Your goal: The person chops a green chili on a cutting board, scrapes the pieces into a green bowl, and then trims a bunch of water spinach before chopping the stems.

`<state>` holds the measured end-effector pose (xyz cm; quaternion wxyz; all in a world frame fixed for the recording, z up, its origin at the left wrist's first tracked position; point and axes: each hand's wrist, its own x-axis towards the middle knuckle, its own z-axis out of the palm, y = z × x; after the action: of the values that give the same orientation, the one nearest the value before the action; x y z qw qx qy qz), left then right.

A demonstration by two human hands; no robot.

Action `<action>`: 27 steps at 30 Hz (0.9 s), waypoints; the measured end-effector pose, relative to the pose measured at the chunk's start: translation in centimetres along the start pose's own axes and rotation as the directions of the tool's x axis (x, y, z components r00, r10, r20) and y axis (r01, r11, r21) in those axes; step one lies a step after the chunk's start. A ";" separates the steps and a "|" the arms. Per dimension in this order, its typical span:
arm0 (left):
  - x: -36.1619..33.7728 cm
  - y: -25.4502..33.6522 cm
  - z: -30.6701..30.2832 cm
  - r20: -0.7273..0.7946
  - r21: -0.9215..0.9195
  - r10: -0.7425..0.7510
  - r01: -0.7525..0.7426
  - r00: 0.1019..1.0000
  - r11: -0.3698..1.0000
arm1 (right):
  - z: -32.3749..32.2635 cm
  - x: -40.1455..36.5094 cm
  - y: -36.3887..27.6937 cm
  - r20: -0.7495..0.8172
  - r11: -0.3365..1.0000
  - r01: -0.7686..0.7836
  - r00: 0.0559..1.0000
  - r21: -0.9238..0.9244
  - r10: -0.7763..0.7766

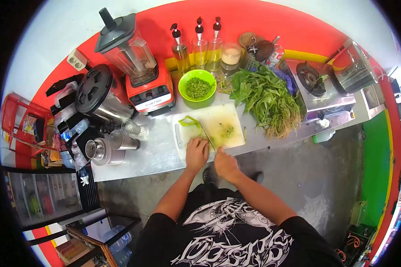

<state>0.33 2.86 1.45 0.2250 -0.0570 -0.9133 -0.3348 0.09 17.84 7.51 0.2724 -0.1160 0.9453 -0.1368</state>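
A white cutting board (pixel 229 116) lies on the steel counter. My left hand (pixel 197 152) presses down near its front edge, fingers together at the lower end of green stalks (pixel 190 121). In my right hand (pixel 225 163) is the handle of a knife (pixel 206 132), its blade slanting up and left beside the stalks. Chopped green bits (pixel 227 131) lie on the board right of the blade. Behind the board stands a lime green bowl (pixel 197 101) holding chopped greens (pixel 198 88). What exactly my left fingertips hold is too small to tell.
Leafy greens with roots (pixel 267 95) lie right of the board, beside a gas stove (pixel 327 95) with a pot (pixel 355 71). A red blender (pixel 150 91), metal cups (pixel 120 140) and a large lidded container (pixel 103 95) stand left. Pump bottles (pixel 199 49) line the back.
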 end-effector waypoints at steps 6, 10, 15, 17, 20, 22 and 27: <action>-0.1 0.0 0.0 0.013 -0.013 0.001 -0.001 1.000 1.000 | -0.8 2.0 0.4 0.025 0.999 0.048 0.999 -0.003 -0.048; 0.0 -0.3 0.0 0.008 -0.029 0.004 -0.003 1.000 1.000 | -0.7 0.7 0.1 0.030 0.998 0.056 0.998 -0.021 -0.055; 0.0 -0.5 0.4 -0.006 -0.004 0.000 0.000 1.000 1.000 | 0.6 1.0 0.4 0.025 0.999 0.021 0.999 0.043 -0.022; -0.1 -0.3 0.2 -0.011 -0.008 0.008 -0.008 1.000 1.000 | 0.6 1.2 0.6 0.013 0.998 0.040 0.999 0.047 -0.041; 0.0 -0.4 0.2 -0.007 -0.033 0.015 -0.015 1.000 0.999 | -0.5 1.3 0.5 -0.021 0.998 -0.013 1.000 0.063 0.015; -0.2 -0.7 0.5 -0.001 -0.005 0.012 -0.012 1.000 1.000 | -0.2 1.1 1.8 -0.028 0.995 0.005 1.000 0.098 -0.003; 0.7 -0.7 0.7 0.003 -0.023 0.075 -0.075 0.997 0.997 | 0.1 1.9 4.3 -0.066 0.993 -0.079 0.994 0.084 0.085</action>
<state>-0.69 2.77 0.86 0.2350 -0.0945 -0.9071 -0.3363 -2.06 21.33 5.13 0.2492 -0.0611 0.9519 -0.1677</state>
